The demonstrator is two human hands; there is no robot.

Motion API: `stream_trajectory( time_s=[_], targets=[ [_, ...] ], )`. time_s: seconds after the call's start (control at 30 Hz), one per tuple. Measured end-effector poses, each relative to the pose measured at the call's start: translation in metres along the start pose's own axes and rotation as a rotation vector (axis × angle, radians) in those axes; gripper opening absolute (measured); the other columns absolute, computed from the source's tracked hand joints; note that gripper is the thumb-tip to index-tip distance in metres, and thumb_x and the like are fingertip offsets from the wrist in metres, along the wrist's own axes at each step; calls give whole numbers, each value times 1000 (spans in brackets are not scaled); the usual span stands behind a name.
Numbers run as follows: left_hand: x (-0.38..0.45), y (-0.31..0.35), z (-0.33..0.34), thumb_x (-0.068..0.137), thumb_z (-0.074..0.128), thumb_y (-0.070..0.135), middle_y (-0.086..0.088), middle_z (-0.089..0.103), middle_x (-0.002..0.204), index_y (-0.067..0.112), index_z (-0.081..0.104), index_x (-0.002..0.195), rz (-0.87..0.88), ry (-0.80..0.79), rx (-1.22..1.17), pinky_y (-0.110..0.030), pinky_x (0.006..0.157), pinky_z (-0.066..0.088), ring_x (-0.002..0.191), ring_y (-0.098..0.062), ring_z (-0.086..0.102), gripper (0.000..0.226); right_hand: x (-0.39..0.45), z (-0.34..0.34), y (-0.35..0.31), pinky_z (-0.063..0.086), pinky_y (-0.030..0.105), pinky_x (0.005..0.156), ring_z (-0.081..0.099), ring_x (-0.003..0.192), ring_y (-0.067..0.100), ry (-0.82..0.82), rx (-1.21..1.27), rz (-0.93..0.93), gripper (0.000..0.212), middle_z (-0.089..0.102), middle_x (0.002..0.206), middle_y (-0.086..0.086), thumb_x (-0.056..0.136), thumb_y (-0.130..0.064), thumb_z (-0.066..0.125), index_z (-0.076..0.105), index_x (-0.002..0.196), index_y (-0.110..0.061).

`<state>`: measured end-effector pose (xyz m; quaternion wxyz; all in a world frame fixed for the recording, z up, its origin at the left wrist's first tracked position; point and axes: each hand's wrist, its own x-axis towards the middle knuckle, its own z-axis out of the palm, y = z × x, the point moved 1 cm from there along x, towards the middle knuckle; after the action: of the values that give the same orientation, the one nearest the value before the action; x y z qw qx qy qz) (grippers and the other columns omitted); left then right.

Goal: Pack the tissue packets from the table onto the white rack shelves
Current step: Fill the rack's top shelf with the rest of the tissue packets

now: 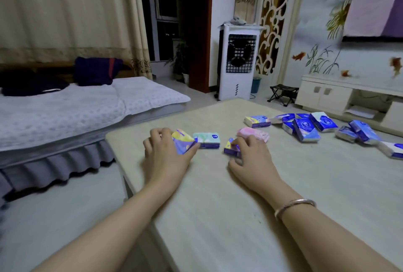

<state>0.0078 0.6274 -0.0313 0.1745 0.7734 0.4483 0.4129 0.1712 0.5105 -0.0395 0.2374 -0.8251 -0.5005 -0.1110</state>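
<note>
Step in hand: gathering packets. Left hand (165,151) grips a yellow-purple tissue packet (182,142); right hand (248,154) closes on a purple tissue packet (231,148). Blue packets (305,129) remain scattered on the surface (218,217). Rack unseen; next move, judged: lift and carry.

Bare table (218,217) near edge; blue packets (316,127) crowding far right

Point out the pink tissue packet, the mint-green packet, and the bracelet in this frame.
pink tissue packet (253,133): head view, top face of its wrapper.
mint-green packet (206,137): head view, centre of its top face.
bracelet (294,204): head view, band across the right wrist.
</note>
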Motion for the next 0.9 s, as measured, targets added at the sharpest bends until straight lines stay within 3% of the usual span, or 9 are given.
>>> stream_trajectory(
  time_s=[0.13, 0.3, 0.4, 0.6, 0.7, 0.77, 0.83, 0.9],
  targets=[
    [31, 6, 22, 75, 67, 58, -11, 47, 123, 11, 42, 112, -155, -57, 102, -39, 92, 40, 117, -32, 45, 65, -4, -4, -2, 41, 35, 77, 48, 93, 29, 49, 46, -28, 27, 39, 100, 1, 80, -24, 54, 51, 107, -20],
    [31, 6, 33, 76, 68, 50, -11, 58, 103, 13, 35, 101, -208, -49, -6, -37, 70, 46, 97, -33, 56, 56, 0, -1, 7, 38, 31, 91, 43, 112, 24, 48, 221, 63, 42, 41, 122, 4, 85, -25, 58, 45, 124, -19],
    [27, 5, 26, 78, 69, 40, -9, 60, 94, 15, 33, 98, -209, -52, -109, -37, 64, 46, 86, -33, 57, 48, -2, -7, 10, 33, 19, 86, 44, 117, 18, -15, 459, 183, 44, 47, 125, 1, 85, -20, 62, 43, 125, -18],
    [-9, 45, 0, 78, 72, 23, -1, 56, 92, 14, 37, 103, -255, -121, -470, -24, 52, 37, 72, -18, 53, 44, -48, -60, 7, 47, 10, 62, 61, 83, 10, 2, 972, 431, 41, 56, 113, 5, 84, -18, 71, 46, 117, -21],
    [-34, 102, -5, 84, 66, 15, 5, 50, 86, 18, 39, 103, -262, -315, -843, -19, 66, 47, 66, -4, 54, 33, -76, -100, 10, 51, 27, 81, 69, 89, 18, 109, 1135, 537, 36, 62, 113, 10, 89, -29, 65, 49, 119, -20],
    [-54, 145, -6, 84, 63, 17, 1, 55, 89, 25, 44, 96, -300, -496, -1089, -29, 84, 50, 76, -10, 57, 24, -89, -137, 9, 52, 36, 87, 70, 89, 20, 175, 1136, 549, 29, 64, 109, 11, 91, -32, 60, 51, 116, -21],
    [-79, 187, -13, 89, 55, 14, -6, 63, 91, 24, 50, 102, -359, -719, -1308, -34, 82, 49, 82, -17, 60, 18, -101, -177, 7, 53, 36, 84, 69, 82, 15, 224, 1053, 502, 21, 65, 103, 7, 93, -32, 58, 53, 111, -22],
    [-100, 225, -24, 91, 52, 14, -16, 68, 106, 12, 53, 119, -344, -928, -1423, -34, 83, 49, 90, -20, 64, 28, -114, -220, 3, 56, 29, 72, 68, 74, 10, 261, 971, 443, 17, 69, 98, 8, 94, -31, 57, 55, 107, -21]
  ],
)
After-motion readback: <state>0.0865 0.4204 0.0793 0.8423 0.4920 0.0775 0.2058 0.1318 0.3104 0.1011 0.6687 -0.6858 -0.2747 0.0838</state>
